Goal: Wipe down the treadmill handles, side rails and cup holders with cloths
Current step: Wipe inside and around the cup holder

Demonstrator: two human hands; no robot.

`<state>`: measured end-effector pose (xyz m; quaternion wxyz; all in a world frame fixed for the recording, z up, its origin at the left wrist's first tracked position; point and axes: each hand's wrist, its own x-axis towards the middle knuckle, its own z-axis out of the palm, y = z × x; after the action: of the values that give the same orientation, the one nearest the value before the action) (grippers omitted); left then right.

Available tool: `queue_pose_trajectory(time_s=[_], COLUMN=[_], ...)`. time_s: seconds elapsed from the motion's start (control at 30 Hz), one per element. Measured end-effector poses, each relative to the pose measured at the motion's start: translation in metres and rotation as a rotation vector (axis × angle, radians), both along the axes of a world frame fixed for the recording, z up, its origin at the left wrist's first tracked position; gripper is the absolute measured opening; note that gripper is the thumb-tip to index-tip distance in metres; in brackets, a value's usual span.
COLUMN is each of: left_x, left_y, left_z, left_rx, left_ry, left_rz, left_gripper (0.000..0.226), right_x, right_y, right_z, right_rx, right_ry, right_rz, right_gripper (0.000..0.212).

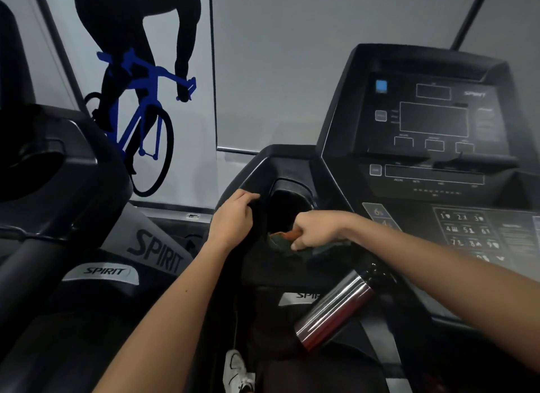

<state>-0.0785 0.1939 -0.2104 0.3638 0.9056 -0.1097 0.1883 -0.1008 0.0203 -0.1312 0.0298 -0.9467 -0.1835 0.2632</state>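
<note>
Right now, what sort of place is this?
Most likely a gym. A treadmill console with a number keypad sits ahead, a second Spirit machine stands to the left, and a cyclist mural covers the wall behind.

Both forearms bare, reaching forward. Left hand (233,217) knuckles up, fingers curled over console edge (245,173). Right hand (314,230) near it, fisted, knuckles up, gripping cloth (280,240); wrist straight.
</note>
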Motion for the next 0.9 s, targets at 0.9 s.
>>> queue_pose_trajectory(time_s=[0.9], left_x=[-0.045], left_y=[-0.055], left_z=[0.036], left_rx=[-0.581], left_ry=[0.271], left_rz=[0.074], left_gripper=[0.021], right_x=[-0.024], right_y=[-0.024], right_z=[-0.028], right_rx=[1.295], right_ry=[0.055], right_rz=[-0.687], right_gripper=[0.028])
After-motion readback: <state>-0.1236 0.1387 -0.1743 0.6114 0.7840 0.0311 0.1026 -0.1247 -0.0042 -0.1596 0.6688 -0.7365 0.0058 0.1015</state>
